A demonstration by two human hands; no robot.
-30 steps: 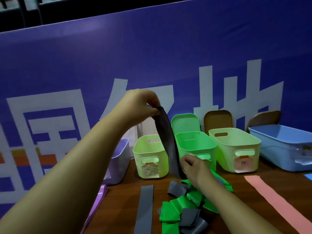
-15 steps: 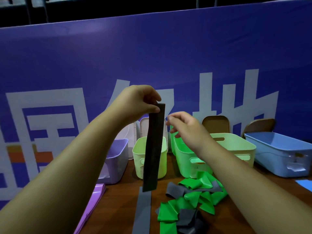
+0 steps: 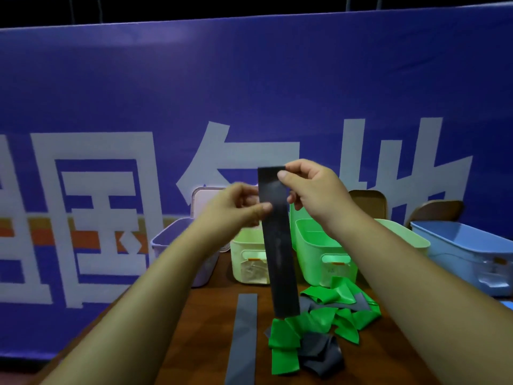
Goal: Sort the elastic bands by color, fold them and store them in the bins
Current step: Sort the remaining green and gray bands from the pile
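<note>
Currently both hands hold the dark band [image 3: 279, 245], which hangs in the air in front of the green bin [image 3: 319, 245]. The right hand [image 3: 313, 190] pinches its top corner between thumb and forefinger. The left hand [image 3: 236, 211] pinches its side edge just lower. The free end hangs over the pile [image 3: 319, 326] of green and grey bands on the bench [image 3: 194, 329], in front of the green bin. Contact with the pile cannot be determined.

Probable faults:
1. Slip. Only the edge and corner are gripped, so a loosened pinch during folding likely drops the band into the pile.
2. Skewed fold. The hands sit at unequal heights, so the ends may not align.
3. Snag. The free end may drag pile pieces along.
4. Wrong bin. Light is dim, and the band and the grey strip [image 3: 244, 337], which lies flat front-left of the green bin, look close in colour. Bin labels are too small to read.

Containers:
- Green bin: the visible interior shows no band.
- Pale bin [image 3: 247, 257], just left of it: interior hidden.
- Lilac bin [image 3: 177, 240], further left: interior hidden.
- Lime bin [image 3: 402, 237], just right of it: mostly behind the right arm.
- Blue bin [image 3: 458, 245], furthest right: no band visible.
</note>
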